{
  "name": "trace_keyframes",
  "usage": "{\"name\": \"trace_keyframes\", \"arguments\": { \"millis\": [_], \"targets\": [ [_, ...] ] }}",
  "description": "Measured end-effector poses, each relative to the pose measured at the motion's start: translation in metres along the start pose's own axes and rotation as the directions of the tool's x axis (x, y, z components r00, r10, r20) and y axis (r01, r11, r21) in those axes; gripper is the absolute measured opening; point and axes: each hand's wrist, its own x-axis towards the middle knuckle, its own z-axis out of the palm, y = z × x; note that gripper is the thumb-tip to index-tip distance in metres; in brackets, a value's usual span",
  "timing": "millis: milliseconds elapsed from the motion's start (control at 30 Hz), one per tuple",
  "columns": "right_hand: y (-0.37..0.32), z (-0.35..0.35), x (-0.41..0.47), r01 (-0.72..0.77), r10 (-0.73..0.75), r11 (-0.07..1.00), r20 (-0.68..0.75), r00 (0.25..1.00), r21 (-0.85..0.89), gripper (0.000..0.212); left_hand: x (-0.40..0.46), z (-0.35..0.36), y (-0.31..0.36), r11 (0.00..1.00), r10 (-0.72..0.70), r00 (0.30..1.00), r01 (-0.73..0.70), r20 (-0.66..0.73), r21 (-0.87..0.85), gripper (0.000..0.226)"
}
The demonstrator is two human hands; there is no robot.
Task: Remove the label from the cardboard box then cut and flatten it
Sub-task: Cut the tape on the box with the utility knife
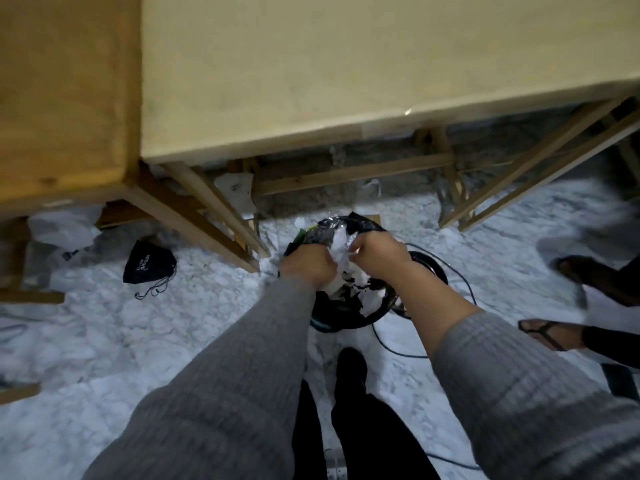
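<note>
Over the round black bin with a black liner (349, 306), I see left hand (308, 265) and right hand (377, 254) both pinching crumpled white paper (341, 261), likely the peeled label. Cardboard box out of view; cutting and flattening look undone.

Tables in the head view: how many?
2. An orange-brown wooden table fills the upper left; a pale yellow-topped table on wooden legs stands directly beside it, spanning the top centre and right. More may lie outside the frame.
</note>
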Motion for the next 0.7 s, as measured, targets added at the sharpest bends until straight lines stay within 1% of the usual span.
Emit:
{"name": "trace_keyframes", "arguments": {
  "millis": [33, 100, 200, 267, 333, 433, 600, 700],
  "targets": [
    [-0.013, -0.018, -0.014, 0.025, -0.025, 1.000, 0.031, 0.999, 0.002, 0.020, -0.016, -0.019, 0.001, 1.000, -0.003, 1.000, 0.003, 0.000, 0.010, 0.020],
    [-0.044, -0.054, -0.039, 0.101, -0.100, 0.995, 0.058, 0.993, -0.011, 0.017, -0.049, -0.059, 0.000, 0.999, -0.028, 0.998, 0.029, -0.060, 0.023, 0.025],
    [-0.100, -0.100, -0.072, 0.230, -0.228, 0.967, 0.027, 0.973, -0.111, 0.005, -0.097, -0.120, -0.012, 0.997, -0.079, 0.980, 0.077, -0.182, -0.015, 0.025],
    [-0.143, -0.122, -0.089, 0.311, -0.319, 0.932, -0.011, 0.948, -0.187, 0.009, -0.127, -0.159, -0.028, 0.995, -0.098, 0.968, 0.096, -0.233, -0.023, 0.022],
    [-0.188, -0.136, -0.101, 0.382, -0.409, 0.884, -0.046, 0.912, -0.271, 0.019, -0.154, -0.191, -0.052, 0.992, -0.124, 0.942, 0.120, -0.311, -0.034, 0.024],
    [-0.259, -0.140, -0.115, 0.443, -0.495, 0.825, -0.069, 0.866, -0.350, 0.023, -0.189, -0.225, -0.096, 0.981, -0.194, 0.894, 0.181, -0.404, -0.071, 0.021],
    [-0.376, -0.119, -0.132, 0.539, -0.605, 0.748, -0.062, 0.794, -0.388, 0.019, -0.231, -0.265, -0.192, 0.944, -0.329, 0.821, 0.276, -0.467, -0.179, 0.018],
    [-0.444, -0.095, -0.136, 0.578, -0.642, 0.727, -0.069, 0.763, -0.372, 0.020, -0.248, -0.284, -0.256, 0.935, -0.355, 0.801, 0.292, -0.483, -0.203, 0.013]
  ]
}}
